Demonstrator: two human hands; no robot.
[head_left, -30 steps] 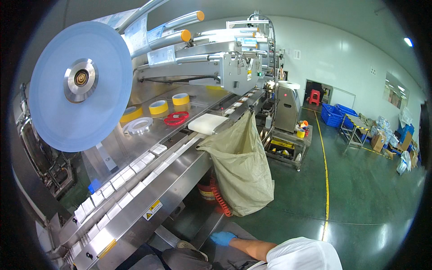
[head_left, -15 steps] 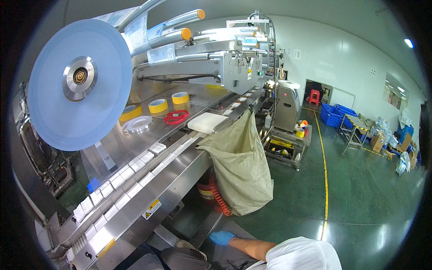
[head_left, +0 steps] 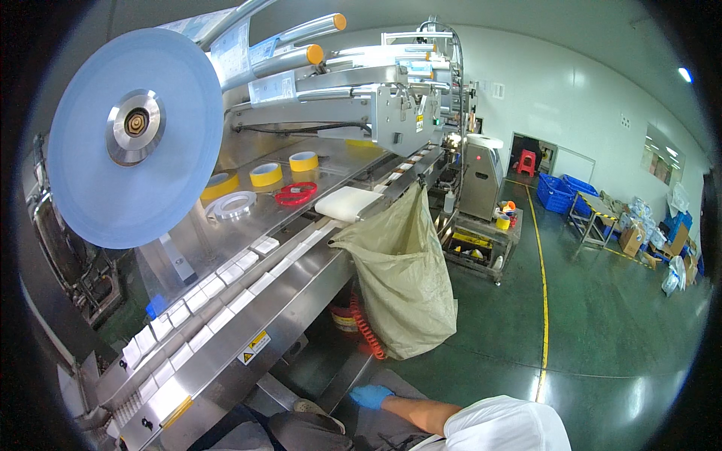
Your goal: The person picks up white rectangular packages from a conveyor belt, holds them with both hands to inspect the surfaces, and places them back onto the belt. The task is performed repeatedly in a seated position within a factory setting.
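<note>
My right hand (head_left: 372,396) wears a blue glove and lies flat at the bottom of the view on dark grey trousers (head_left: 301,432), holding nothing. A bare forearm leads back from it to a white sleeve (head_left: 504,428). My left hand is out of sight. Just ahead stands a long steel packing machine (head_left: 301,286). Rows of small white packets (head_left: 226,301) lie in its channel. A large pale-blue film roll (head_left: 131,139) hangs at the upper left.
A tan sack (head_left: 402,278) hangs from the machine's edge beside a white block (head_left: 347,203). Yellow tape rolls (head_left: 265,174) and a red ring (head_left: 295,193) lie on the steel deck. An orange coiled hose (head_left: 365,331) hangs below. Blue crates (head_left: 560,194) stand beyond the green floor's yellow line (head_left: 543,301).
</note>
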